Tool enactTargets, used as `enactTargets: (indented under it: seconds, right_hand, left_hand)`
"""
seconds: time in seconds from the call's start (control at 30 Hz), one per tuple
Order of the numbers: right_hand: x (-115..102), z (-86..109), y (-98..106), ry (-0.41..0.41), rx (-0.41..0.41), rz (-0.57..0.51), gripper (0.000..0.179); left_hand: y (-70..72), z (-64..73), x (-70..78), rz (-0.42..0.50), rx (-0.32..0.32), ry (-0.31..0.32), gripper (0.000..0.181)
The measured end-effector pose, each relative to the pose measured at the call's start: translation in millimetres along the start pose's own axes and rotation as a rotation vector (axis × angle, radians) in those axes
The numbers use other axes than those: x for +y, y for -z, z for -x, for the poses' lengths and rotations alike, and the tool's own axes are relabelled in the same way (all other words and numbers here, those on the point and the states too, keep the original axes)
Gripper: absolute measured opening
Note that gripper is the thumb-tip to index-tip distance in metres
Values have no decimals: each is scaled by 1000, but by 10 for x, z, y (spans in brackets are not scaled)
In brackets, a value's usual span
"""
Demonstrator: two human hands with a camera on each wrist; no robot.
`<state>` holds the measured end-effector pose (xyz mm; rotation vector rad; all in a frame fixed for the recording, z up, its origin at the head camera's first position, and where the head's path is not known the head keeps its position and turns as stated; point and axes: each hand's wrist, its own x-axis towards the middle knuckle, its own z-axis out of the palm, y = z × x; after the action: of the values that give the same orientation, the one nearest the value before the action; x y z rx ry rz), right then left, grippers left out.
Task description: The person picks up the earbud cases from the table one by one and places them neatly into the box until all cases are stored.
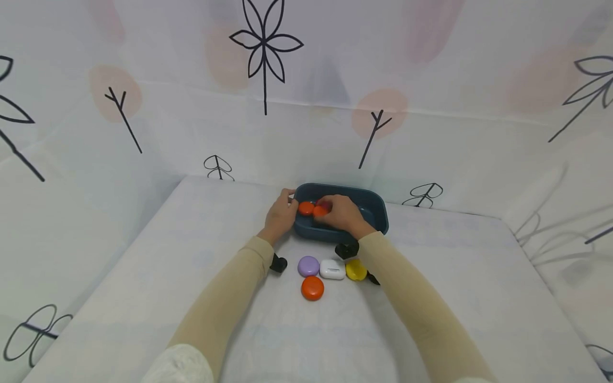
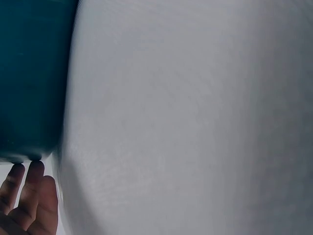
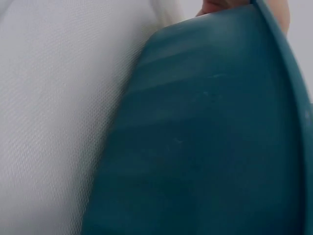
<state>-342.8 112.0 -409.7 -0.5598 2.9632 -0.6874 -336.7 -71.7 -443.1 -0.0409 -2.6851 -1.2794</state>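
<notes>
A dark blue rectangular container (image 1: 378, 213) stands at the back of the table. My left hand (image 1: 281, 215) holds its left end, with fingertips (image 2: 36, 171) against the outer wall in the left wrist view. Inside the container, my right hand (image 1: 342, 214) pinches a smooth, round orange disc (image 1: 320, 211). A second orange disc (image 1: 306, 208) lies just left of it. Something darker red shows partly under the right fingers, too covered to identify. In the right wrist view the container's long outer wall (image 3: 195, 137) hides the right fingers.
In front of the container lie a purple disc (image 1: 308, 266), a small white rounded case (image 1: 332, 269) with dark print, a yellow disc (image 1: 356, 269) and another orange disc (image 1: 313, 288). Black wrist-camera parts (image 1: 347, 250) hang near them. A patterned cloth wall (image 1: 297, 143) rises behind the table.
</notes>
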Motion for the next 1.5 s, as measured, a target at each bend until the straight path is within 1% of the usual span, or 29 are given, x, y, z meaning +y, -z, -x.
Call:
enactTargets:
  seconds: [0.2, 0.33, 0.5, 0.7, 1.1, 1.37, 1.5]
  right_hand:
    - [7, 97, 65, 4, 33, -23, 44]
    - [20, 168, 108, 5, 57, -33, 47]
    - [17, 265, 157, 15, 70, 1, 49]
    - [-36, 392, 212, 27, 74, 32, 47]
    - [-172, 651, 291, 100, 101, 57, 44]
    - [-164, 868, 285, 139, 102, 89, 42]
    - [-161, 965, 278, 181, 110, 70, 41]
  left_hand:
    - [10, 17, 30, 13, 8, -5, 39]
    - [21, 24, 40, 23, 1, -3, 40]
    - [8, 12, 24, 18, -10, 11, 42]
    - [10, 9, 24, 11, -20, 22, 43]
    - [14, 19, 30, 10, -17, 19, 40]
    - [5, 31, 25, -1, -13, 24, 40]
    - [15, 35, 30, -7, -18, 29, 40]
